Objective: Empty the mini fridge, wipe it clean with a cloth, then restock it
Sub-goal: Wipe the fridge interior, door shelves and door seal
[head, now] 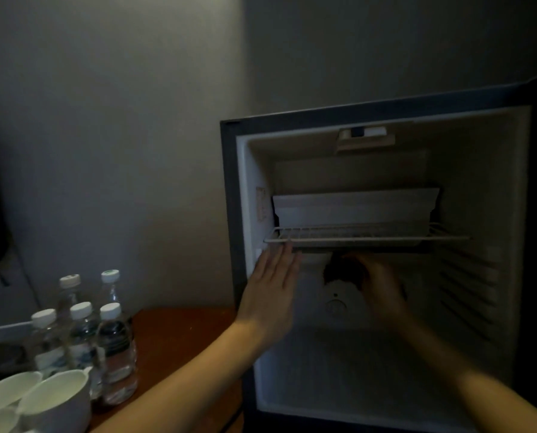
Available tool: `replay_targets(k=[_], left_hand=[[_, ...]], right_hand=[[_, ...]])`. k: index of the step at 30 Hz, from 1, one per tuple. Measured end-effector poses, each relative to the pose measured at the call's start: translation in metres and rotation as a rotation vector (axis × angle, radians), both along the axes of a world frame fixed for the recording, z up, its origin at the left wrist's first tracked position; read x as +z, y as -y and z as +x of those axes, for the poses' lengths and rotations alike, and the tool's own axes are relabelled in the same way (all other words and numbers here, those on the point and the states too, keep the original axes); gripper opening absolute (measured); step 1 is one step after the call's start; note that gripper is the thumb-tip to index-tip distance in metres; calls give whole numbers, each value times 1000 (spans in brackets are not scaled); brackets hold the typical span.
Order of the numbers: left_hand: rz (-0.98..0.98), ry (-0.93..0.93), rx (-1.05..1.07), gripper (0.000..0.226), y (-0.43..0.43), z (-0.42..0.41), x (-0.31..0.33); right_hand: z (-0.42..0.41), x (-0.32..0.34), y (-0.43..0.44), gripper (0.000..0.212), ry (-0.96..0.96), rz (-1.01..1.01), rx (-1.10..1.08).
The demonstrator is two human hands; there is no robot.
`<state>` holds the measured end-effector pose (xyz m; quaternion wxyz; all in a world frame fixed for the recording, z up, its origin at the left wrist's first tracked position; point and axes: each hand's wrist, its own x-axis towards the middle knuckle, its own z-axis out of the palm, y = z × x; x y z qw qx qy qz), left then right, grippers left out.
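- A reddish-brown tabletop (179, 339) is seen at 8 o'clock of the open mini fridge (229, 189).
- Five capped water bottles (114, 348) are stood upright on it in a close cluster, toward its 9 o'clock edge.
- White cups (58, 398) are set just beside the bottles, at their 7 o'clock.
- Inside the fridge, a white wire shelf (367, 237) is fitted across the upper part, and a white tray (354, 207) is carried on it.

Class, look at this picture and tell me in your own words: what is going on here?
A person is wiping inside the open mini fridge. The right hand grips a dark cloth near the back wall, just under the wire shelf. The left hand, fingers straight, is held flat by the left inner wall. Water bottles stand outside on the wooden table, beside white cups.
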<state>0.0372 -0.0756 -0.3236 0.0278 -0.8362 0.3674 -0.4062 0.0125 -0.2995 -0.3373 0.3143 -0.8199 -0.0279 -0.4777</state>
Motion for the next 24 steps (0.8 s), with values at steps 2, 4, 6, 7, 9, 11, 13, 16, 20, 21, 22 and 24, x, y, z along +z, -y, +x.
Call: replay_targets(k=[2,4,6,7,9,11,13,16,20,21,22,24], left_hand=[[23,179,-41,79,-20,3,-2],[-150,241,-198,69,-38,9,1],[-330,231,-327,65,-50,16,17],[-402,189,-358,64,-52,16,30],[-528,122,-401,60,-51,20,54],[-648,52,-448,65,-47,26,72],[-714,41,-502,65,-42,37,83],[-746,90,-559,61,-37,51,84],[-803,150,-569,58,-25,57,77],[-821,149,-580,57,-22,57,76],[-837,141,-615,59,-21,56,75],[-850,140,-680,65,-20,55,73]], right_hand=[[-8,1,-23,29,-98,305,121],[-12,7,-50,21,-232,608,259],[-20,22,-75,22,-210,826,374],[-24,33,-88,25,-117,940,433],[-32,61,-112,31,151,1127,533],[-28,81,-131,36,274,1168,530],[-12,85,-156,37,159,1047,608],[16,56,-191,47,91,624,628],[43,75,-188,51,253,483,596],[52,90,-180,51,240,461,571],[61,106,-173,47,208,452,537],[82,131,-159,40,115,509,483]])
